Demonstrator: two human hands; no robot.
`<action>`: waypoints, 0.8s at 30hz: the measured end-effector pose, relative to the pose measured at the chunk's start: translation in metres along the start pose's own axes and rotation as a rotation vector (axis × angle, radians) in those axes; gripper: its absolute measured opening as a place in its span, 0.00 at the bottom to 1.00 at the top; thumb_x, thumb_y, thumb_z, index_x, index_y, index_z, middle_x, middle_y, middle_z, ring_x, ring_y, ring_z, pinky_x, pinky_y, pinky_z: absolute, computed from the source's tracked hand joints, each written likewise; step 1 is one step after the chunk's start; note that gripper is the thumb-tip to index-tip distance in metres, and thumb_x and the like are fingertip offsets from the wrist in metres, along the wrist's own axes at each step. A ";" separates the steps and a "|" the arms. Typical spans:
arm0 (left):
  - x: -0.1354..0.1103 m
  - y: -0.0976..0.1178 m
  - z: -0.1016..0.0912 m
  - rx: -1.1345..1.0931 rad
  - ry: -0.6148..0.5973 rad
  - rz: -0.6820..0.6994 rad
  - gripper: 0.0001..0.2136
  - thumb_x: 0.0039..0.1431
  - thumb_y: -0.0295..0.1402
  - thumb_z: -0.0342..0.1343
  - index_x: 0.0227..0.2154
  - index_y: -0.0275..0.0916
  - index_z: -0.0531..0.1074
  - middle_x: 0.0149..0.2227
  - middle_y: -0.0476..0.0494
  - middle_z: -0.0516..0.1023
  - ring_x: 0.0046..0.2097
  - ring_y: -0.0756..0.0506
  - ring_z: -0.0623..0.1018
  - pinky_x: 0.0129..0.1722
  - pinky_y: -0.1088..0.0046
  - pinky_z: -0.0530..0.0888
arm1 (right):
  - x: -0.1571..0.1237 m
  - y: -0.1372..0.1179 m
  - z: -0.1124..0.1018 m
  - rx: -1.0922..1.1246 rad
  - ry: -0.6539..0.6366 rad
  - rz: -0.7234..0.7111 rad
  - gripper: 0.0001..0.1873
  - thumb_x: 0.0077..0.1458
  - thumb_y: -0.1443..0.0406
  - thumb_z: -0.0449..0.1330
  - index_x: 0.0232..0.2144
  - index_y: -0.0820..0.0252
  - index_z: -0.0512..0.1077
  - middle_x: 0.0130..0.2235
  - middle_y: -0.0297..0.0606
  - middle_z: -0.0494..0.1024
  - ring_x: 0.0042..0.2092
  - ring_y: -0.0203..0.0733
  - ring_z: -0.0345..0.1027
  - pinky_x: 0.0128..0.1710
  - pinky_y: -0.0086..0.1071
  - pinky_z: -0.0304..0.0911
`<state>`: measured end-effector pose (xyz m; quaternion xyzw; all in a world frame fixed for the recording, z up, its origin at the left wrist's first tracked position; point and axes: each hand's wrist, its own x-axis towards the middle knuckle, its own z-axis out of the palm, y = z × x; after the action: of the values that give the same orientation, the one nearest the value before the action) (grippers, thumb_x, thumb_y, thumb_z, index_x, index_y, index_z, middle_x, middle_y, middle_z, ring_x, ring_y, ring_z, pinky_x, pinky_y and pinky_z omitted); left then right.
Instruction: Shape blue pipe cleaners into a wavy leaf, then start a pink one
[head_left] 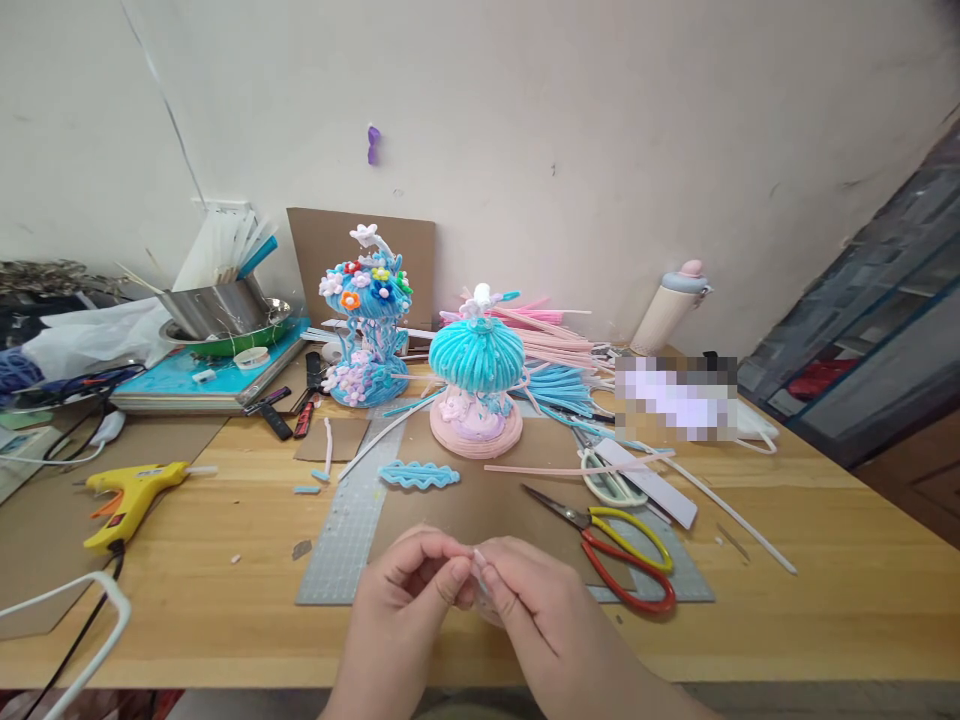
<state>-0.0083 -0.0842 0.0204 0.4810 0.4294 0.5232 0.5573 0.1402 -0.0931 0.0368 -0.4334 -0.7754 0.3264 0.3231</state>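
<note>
My left hand (420, 590) and my right hand (525, 590) meet at the front edge of the cutting mat, fingertips pinched together. Between them shows a small pale pink piece (480, 562), mostly hidden by the fingers, so its kind is unclear. Ahead of the hands lies a wavy blue pipe-cleaner piece (418, 475). Behind it stands a pipe-cleaner mushroom (478, 355) with a turquoise cap and a round pink base. To the right, scissors (577, 518) with one yellow and one red handle lie partly spread.
A yellow glue gun (139, 500) lies at left. A flower-covered mushroom (367, 300) stands at the back, near bundles of pink pipe cleaners (559, 345) and blue pipe cleaners (559, 385). White-handled scissors (611, 480) and a bottle (667, 310) are at right. Cardboard (480, 520) covers the mat.
</note>
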 end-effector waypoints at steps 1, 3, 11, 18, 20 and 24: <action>0.000 0.000 0.001 -0.019 0.007 -0.008 0.03 0.49 0.32 0.59 0.24 0.38 0.74 0.24 0.51 0.69 0.25 0.52 0.71 0.27 0.77 0.69 | 0.000 0.000 0.001 0.012 -0.014 -0.005 0.13 0.60 0.67 0.42 0.31 0.58 0.65 0.32 0.35 0.69 0.34 0.36 0.60 0.35 0.29 0.55; 0.000 -0.002 0.002 -0.061 0.034 -0.029 0.03 0.48 0.31 0.60 0.24 0.38 0.75 0.24 0.51 0.70 0.25 0.52 0.71 0.27 0.77 0.70 | 0.000 0.000 0.003 0.005 -0.006 -0.003 0.12 0.60 0.67 0.42 0.31 0.59 0.65 0.31 0.35 0.69 0.34 0.36 0.61 0.33 0.29 0.55; 0.004 -0.009 0.005 -0.115 0.059 -0.062 0.03 0.45 0.31 0.61 0.24 0.37 0.76 0.24 0.50 0.71 0.26 0.52 0.72 0.26 0.77 0.71 | -0.002 0.004 0.005 -0.098 -0.019 -0.014 0.09 0.58 0.70 0.44 0.32 0.58 0.64 0.33 0.36 0.71 0.35 0.37 0.63 0.34 0.29 0.56; 0.002 0.006 0.006 -0.031 0.030 -0.131 0.07 0.45 0.34 0.61 0.21 0.35 0.72 0.19 0.51 0.69 0.21 0.53 0.69 0.22 0.79 0.67 | 0.002 -0.005 -0.003 0.032 -0.108 0.094 0.10 0.59 0.65 0.45 0.29 0.58 0.63 0.31 0.33 0.70 0.33 0.34 0.62 0.32 0.27 0.54; 0.002 0.008 0.006 -0.012 0.037 -0.177 0.08 0.44 0.35 0.61 0.21 0.35 0.72 0.18 0.51 0.69 0.20 0.53 0.67 0.20 0.79 0.66 | 0.004 -0.006 -0.004 0.102 -0.121 0.163 0.11 0.59 0.62 0.45 0.28 0.58 0.63 0.30 0.32 0.70 0.31 0.34 0.61 0.30 0.27 0.54; 0.007 0.007 0.003 0.057 0.053 -0.083 0.07 0.43 0.34 0.62 0.20 0.35 0.73 0.22 0.49 0.69 0.26 0.51 0.69 0.25 0.78 0.67 | 0.008 -0.001 0.005 0.410 -0.125 0.260 0.14 0.57 0.59 0.47 0.25 0.61 0.62 0.27 0.33 0.68 0.30 0.34 0.61 0.30 0.27 0.56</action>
<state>-0.0064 -0.0775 0.0282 0.4644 0.4781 0.4997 0.5532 0.1325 -0.0873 0.0362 -0.4336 -0.6492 0.5420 0.3111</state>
